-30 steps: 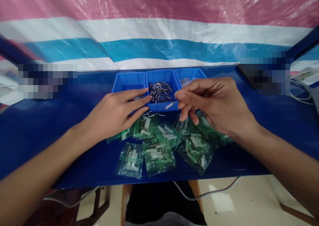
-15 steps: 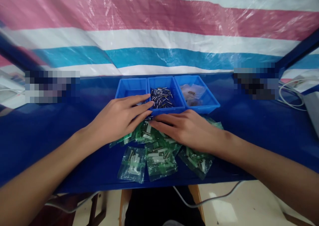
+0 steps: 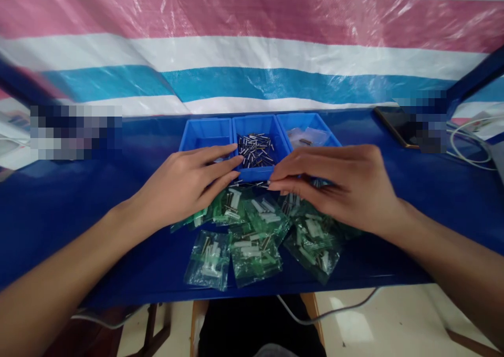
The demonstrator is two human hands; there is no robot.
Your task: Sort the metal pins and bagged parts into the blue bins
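My left hand [image 3: 183, 181] rests with its fingers apart over the front of the left blue bin [image 3: 207, 131], fingertips touching the middle bin's left edge. My right hand [image 3: 338, 184] is in front of the middle bin [image 3: 250, 175], its thumb and fingertips brought together; what they pinch, if anything, is too small to make out. Many small metal screws [image 3: 255, 149] lie in the middle bin. A few loose screws [image 3: 258, 184] lie just in front of it. The right bin [image 3: 311, 119] holds clear packets with small parts. Several green-tinted bags [image 3: 255, 257] of white plugs and screws lie in front.
A blue table [image 3: 137, 262] bears everything. A phone-like dark object [image 3: 396, 126] lies at the back right, beside white cables [image 3: 468, 149]. A striped plastic sheet [image 3: 252, 52] hangs behind the table. Below the front edge a grey cable [image 3: 334, 315] hangs.
My right hand has moved right and risen, its fingers now drawn together, uncovering bags and loose screws in front of the middle bin. My left hand has stayed nearly still. The view has shifted slightly.
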